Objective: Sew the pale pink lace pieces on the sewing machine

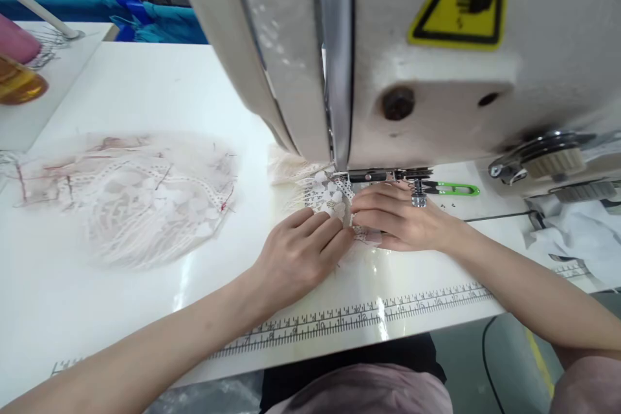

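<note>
A piece of white lace lies under the needle area of a sewing machine. My left hand presses on its near edge with the fingers curled down. My right hand grips the lace from the other side, just right of the presser foot, its fingers close together. The fingertips of both hands almost meet, and they hide part of the lace. Behind my right hand, green-handled thread snips rest on the machine bed.
On the left of the white table lies another sheer lace piece with dark red threads. Pink and amber thread cones stand at the far left. A printed ruler runs along the front edge. White cloth is bunched at right.
</note>
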Available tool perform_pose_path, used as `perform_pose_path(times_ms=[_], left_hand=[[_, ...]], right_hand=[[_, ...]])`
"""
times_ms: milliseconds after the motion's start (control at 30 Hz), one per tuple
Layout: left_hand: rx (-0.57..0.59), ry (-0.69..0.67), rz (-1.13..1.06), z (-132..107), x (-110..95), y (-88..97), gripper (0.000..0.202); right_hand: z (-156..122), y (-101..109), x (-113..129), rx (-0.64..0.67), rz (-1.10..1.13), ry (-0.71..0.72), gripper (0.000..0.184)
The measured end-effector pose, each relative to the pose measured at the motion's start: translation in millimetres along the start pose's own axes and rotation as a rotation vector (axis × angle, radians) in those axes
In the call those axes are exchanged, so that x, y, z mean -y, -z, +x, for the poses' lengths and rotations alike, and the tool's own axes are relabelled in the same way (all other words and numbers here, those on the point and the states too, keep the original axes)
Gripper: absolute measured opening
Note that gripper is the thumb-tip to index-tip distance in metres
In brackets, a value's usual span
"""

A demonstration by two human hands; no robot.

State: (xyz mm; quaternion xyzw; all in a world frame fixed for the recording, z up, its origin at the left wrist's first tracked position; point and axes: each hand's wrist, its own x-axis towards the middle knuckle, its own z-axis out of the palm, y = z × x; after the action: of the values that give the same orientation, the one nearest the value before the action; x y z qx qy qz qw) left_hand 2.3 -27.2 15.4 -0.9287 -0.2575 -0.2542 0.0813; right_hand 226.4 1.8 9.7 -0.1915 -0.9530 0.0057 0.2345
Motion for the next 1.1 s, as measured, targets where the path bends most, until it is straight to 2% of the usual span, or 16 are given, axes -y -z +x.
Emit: perform_pose_path(times_ms=[100,233,433,633,867,1100], left_hand=[[0.001,0.016,0.051,-0.5,0.8,1.7,0.017],[-0.018,-0.026,0.148,-1.0,2.1,3.7,0.016],[0.030,-0.020,0.014,-6.8,2.9,-2.1,0.024],[0.052,0.004,0.006,-6.5,1.6,-1.5,0.027],[0.037,0.021,0.001,-5.4,1.0,-4.1,0.027],[0.041,0.031,-0.020,-4.9,1.2,-6.2,0.027]], right_hand=[[0.4,-0.9,0.4,-0.029,-0.014,0.040,0.010],[0.5,-2.3,-0.6,-0.098,0.090,0.064,0.005],[-1.8,-4.6,0.4,-0.117,0.058,0.025,0.011],[-2.6,-6.2,2.1,-0.050,0.006,0.008,0.010],[-4.1,-5.3,-0.3,-0.041,-0.063,-0.006,0.011],[0.1,3.8,1.6,-0.116,-0.197,-0.029,0.011]])
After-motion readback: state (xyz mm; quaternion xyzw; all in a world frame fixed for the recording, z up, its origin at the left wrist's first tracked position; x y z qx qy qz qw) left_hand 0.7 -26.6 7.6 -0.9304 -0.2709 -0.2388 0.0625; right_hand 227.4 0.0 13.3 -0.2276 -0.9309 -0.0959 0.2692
